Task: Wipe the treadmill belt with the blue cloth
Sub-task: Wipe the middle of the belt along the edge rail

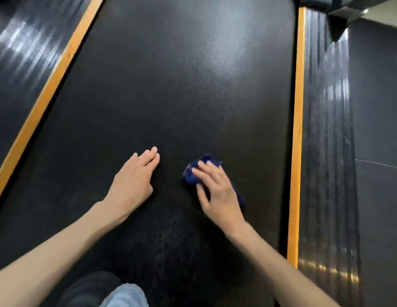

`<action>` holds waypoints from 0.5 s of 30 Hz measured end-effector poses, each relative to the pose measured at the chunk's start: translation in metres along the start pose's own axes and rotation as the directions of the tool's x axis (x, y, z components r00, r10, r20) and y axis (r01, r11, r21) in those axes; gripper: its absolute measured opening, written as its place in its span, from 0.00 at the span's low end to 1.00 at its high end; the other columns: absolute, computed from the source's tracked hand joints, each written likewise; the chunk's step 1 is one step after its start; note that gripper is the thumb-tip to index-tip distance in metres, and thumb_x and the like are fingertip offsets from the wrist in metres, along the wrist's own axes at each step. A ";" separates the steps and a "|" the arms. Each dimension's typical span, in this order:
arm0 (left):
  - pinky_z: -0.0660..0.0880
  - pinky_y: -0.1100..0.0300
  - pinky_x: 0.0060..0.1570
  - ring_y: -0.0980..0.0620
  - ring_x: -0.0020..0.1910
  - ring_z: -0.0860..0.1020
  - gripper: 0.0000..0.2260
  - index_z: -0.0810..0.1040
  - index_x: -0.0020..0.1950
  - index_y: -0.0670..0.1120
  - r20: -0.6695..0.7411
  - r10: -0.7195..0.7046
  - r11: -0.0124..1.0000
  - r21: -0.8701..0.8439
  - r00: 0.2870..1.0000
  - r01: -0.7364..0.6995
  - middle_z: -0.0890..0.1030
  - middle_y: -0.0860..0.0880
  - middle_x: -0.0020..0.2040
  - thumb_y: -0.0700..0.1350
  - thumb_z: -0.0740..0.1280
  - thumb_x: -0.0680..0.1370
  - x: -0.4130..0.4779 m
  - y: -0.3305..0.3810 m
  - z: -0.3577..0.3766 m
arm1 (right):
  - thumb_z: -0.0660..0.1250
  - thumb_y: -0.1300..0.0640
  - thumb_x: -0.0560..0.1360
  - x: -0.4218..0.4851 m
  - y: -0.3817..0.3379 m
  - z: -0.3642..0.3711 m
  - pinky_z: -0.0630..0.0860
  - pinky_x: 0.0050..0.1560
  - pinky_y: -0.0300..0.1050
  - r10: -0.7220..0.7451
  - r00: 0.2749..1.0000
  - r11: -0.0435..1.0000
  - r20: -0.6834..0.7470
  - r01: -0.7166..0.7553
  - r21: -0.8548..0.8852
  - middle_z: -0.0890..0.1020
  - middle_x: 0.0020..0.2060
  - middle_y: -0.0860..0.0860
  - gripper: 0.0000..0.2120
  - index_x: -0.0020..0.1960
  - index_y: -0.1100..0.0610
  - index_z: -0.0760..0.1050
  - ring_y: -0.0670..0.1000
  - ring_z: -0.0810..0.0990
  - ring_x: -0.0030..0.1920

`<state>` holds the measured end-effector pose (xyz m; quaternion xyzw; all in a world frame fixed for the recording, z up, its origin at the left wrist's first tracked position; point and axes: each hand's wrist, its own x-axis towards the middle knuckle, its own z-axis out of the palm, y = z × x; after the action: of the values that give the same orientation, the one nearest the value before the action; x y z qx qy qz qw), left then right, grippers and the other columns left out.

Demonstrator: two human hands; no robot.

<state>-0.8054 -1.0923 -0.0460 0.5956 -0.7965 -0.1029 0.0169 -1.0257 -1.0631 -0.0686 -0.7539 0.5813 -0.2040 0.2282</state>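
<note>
The black textured treadmill belt [171,89] fills the middle of the head view. A crumpled dark blue cloth [192,173] lies on the belt under my right hand [217,189], which presses it down with spread fingers; most of the cloth is hidden by the hand. My left hand [135,178] rests flat on the bare belt to the left of the cloth, fingers straight and together, holding nothing.
Orange strips [298,129] edge the belt on both sides, with ribbed black side rails [326,140] beyond them. A dark floor [379,129] lies to the right. My knee in jeans [124,295] and a dark shoe show at the bottom.
</note>
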 end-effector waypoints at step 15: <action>0.76 0.41 0.48 0.38 0.49 0.81 0.33 0.78 0.55 0.32 0.093 -0.042 0.998 0.052 0.995 0.037 0.78 0.36 0.58 0.27 0.72 0.50 0.001 0.006 -0.002 | 0.67 0.57 0.73 0.103 0.030 -0.012 0.67 0.52 0.50 0.208 0.910 0.974 -0.358 -0.228 -0.014 0.74 0.52 0.57 0.08 0.50 0.58 0.79 0.57 0.72 0.52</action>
<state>-0.8109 -1.0916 -0.0433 0.6059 -0.7868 -0.1113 -0.0376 -1.0312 -1.1713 -0.0723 -0.6414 0.6986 -0.2935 0.1203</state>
